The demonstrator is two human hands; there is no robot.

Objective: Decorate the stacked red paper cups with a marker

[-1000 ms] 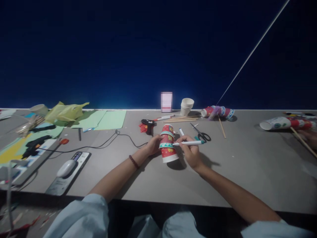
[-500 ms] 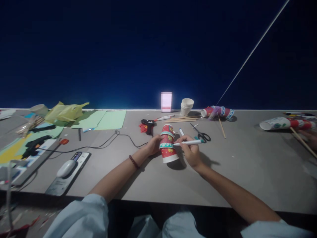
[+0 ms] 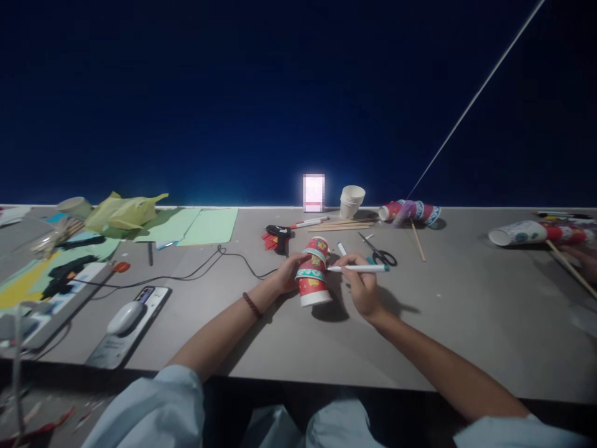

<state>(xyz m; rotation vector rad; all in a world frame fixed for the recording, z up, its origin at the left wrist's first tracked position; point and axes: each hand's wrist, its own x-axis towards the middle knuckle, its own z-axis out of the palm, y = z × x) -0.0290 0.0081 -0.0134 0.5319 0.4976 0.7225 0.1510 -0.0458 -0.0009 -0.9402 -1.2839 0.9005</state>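
Observation:
A stack of red patterned paper cups (image 3: 314, 275) lies tilted on the grey table (image 3: 448, 323), open end toward me. My left hand (image 3: 285, 274) is closed round the stack's left side. My right hand (image 3: 361, 284) pinches a white marker pen (image 3: 358, 268) with a teal cap, held level, its tip touching the cups' right side. A second white marker (image 3: 342, 248) lies just behind the hands.
Black-handled scissors (image 3: 380, 252), a black glue gun (image 3: 278, 234) with its cord, wooden sticks, white cups (image 3: 351, 200) and more patterned cups (image 3: 410, 211) lie behind. A phone and a white mouse (image 3: 125, 317) sit left. Another person's hand (image 3: 583, 260) shows at the right edge.
The cup stack has tipped a little lower and leftward under my left hand. The marker and my right hand have barely shifted.

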